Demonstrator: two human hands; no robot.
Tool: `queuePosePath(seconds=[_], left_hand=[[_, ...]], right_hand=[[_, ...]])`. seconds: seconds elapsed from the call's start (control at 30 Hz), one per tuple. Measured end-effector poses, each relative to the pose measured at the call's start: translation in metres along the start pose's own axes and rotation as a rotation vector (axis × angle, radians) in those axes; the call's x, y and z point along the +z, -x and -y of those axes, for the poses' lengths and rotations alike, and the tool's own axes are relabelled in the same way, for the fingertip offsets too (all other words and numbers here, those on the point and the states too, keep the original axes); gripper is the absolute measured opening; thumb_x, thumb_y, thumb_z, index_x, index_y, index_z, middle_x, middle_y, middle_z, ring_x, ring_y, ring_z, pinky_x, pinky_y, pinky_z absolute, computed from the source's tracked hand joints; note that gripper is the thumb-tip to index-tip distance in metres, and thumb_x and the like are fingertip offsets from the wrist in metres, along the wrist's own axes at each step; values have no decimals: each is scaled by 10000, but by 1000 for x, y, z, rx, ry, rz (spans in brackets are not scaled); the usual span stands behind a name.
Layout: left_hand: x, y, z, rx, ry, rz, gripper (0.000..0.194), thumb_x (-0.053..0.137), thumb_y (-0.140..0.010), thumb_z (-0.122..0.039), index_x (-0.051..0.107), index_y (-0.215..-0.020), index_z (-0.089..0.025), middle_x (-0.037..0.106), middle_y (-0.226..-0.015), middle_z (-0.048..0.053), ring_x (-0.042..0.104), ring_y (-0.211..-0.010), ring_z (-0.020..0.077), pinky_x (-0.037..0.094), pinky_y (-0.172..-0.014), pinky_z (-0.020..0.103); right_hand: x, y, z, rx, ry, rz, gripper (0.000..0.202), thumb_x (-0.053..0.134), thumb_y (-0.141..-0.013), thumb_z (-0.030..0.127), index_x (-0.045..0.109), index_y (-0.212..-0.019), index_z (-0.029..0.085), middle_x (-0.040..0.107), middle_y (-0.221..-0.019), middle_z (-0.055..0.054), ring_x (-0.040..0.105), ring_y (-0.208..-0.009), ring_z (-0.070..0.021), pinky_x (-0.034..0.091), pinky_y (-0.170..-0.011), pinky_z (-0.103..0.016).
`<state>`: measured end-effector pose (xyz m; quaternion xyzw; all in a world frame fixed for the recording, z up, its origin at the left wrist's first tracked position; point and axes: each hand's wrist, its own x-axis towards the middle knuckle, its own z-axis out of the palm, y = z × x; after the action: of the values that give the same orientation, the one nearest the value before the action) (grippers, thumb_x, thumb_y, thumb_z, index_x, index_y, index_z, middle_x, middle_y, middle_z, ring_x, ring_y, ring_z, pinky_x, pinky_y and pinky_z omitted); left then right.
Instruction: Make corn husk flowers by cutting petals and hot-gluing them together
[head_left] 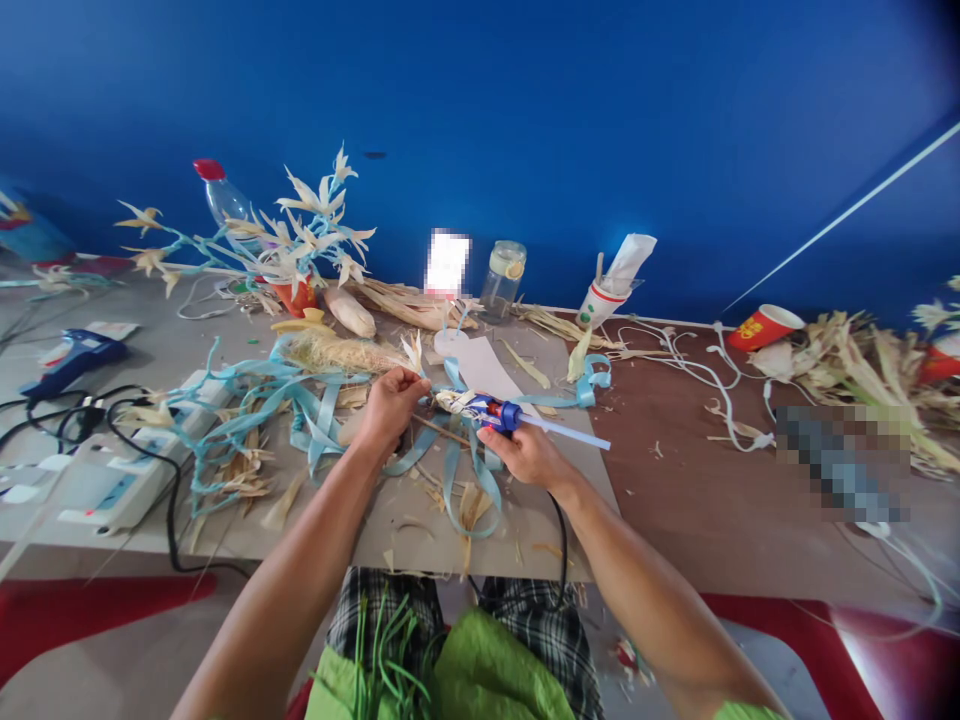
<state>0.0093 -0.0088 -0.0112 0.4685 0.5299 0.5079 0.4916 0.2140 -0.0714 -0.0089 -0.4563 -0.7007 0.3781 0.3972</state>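
Across the tabletop (pixel 667 500), white flowers (pixel 311 245) are standing toward ten o'clock. Near the centre, our right hand (pixel 529 455) is gripping a blue glue gun (pixel 499 412), a pale glue stick (pixel 574 433) poking out toward four o'clock. Our left hand (pixel 394 405), fingertips closed together, is pinching something too small to tell.

Gray-brown table (pixel 675 510), white power strip (pixel 142 470), red cups (pixel 763 327), husk scraps (pixel 244 470)
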Motion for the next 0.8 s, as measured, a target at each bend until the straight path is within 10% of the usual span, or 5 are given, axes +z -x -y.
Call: queuePosePath(seconds=[0.3, 0.57, 0.8], left_hand=[[-1, -1, 4, 5, -26, 15, 209, 701, -635, -313, 562, -631, -156, 483, -481, -46, 369, -450, 73, 235, -456, 219], [-1, -1, 4, -3, -39, 17, 229, 693, -637, -334, 556, -652, -151, 523, -513, -41, 394, -465, 73, 258, -467, 212], [-2, -3, 5, 8, -42, 11, 223, 682, -640, -330, 556, -648, -146, 529, -512, -39, 391, -465, 72, 265, -475, 213]], right_hand=[[1, -1, -1, -57, 91, -27, 288, 568, -857, 418, 683, -1064, 254, 723, -936, -42, 610, -1095, -276, 460, -985, -388], [-1, 1, 4, -40, 271, 30, 413, 477, -889, 413, 610, -1221, 206, 652, -1221, -87, 591, -1155, -270, 455, -997, -379], [-2, 2, 7, -18, 304, 5, 367, 458, -896, 438, 667, -1082, 201, 724, -986, -72, 664, -959, -244, 506, -837, -317]])
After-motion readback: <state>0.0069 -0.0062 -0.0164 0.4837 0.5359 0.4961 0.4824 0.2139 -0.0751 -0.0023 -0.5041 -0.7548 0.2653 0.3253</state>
